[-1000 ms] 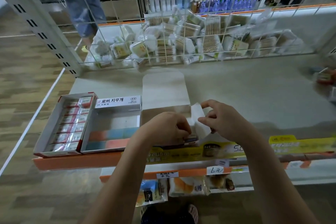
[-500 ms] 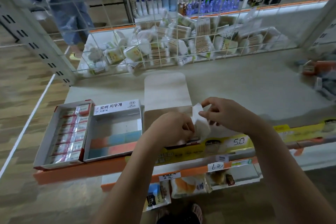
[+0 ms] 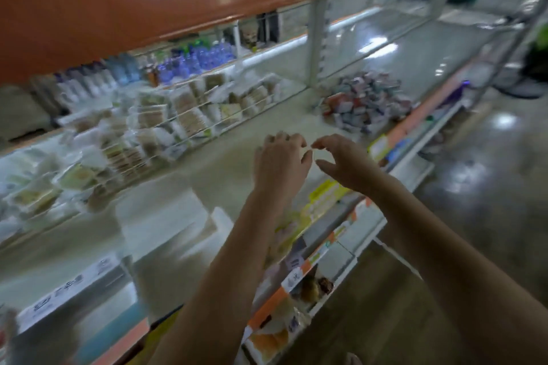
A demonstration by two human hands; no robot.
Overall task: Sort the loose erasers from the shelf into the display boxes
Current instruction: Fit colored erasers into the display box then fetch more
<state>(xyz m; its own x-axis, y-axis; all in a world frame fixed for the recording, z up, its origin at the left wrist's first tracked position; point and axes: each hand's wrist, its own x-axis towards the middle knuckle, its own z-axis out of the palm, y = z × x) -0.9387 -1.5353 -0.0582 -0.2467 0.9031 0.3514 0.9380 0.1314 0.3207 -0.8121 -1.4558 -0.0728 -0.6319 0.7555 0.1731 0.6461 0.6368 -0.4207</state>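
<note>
Where a moment ago both hands pinched the white flap of an open display box, they have now let it go and reach out along the shelf (image 3: 225, 175), and the view has swung right. That suggests the box is ready and the next step is to fetch erasers.

Taking the left hand as the landmark: far to its left and nearer the viewer sits a display box with coloured erasers (image 3: 89, 320), blurred. Between that box and the hand lies the open white box (image 3: 166, 216), with nothing visible inside.

The left hand (image 3: 280, 164) hovers above the shelf, fingers loosely curled and a little spread, holding nothing. Just beside it to the right, the right hand (image 3: 345, 164) is also empty, thumb and forefinger parted in a wide curve.

Farther right and beyond it, well apart, lies the pile of loose erasers (image 3: 367, 104), untouched.
</note>
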